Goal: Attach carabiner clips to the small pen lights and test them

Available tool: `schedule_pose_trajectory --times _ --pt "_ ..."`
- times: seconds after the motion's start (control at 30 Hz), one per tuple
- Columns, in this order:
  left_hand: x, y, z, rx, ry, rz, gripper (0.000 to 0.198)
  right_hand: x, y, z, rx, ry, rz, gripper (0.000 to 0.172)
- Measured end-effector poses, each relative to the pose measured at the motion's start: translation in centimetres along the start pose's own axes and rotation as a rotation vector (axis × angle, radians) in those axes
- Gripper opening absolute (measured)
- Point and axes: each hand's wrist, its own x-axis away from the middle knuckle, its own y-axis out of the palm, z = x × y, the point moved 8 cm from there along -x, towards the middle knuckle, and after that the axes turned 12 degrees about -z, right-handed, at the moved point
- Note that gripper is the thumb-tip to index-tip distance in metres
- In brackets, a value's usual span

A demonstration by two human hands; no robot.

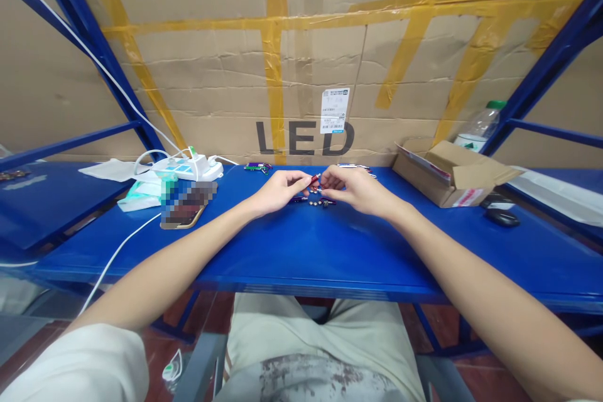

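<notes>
My left hand (281, 191) pinches a small red metallic tube (315, 179) between thumb and fingers. Close beside it, my right hand (354, 187) has thumb and fingertips drawn together at the tube's near end; whatever they hold is too small to name. On the table just below the fingers lie several small round silvery pieces (314, 203). A dark slim tube (298, 200) sits partly under the left fingers. Behind the left hand are green and purple metallic tubes (257, 168), and behind the right hand several more slim tubes (355, 166).
A phone (191, 204), a white power strip (193, 168) with cables and a green-white packet (144, 193) lie left on the blue table (306, 257). At right are an open cardboard box (447, 173), a black mouse (502, 217) and a bottle (481, 125). Cardboard (211, 88) stands behind.
</notes>
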Motion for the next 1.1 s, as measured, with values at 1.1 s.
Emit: schedule_pose_trajectory --times 1.1 --pt "1.7 -1.1 4.8 -0.584 0.259 0.226 0.035 0.4 -2.1 1.2 -0.010 0.019 0.321 0.028"
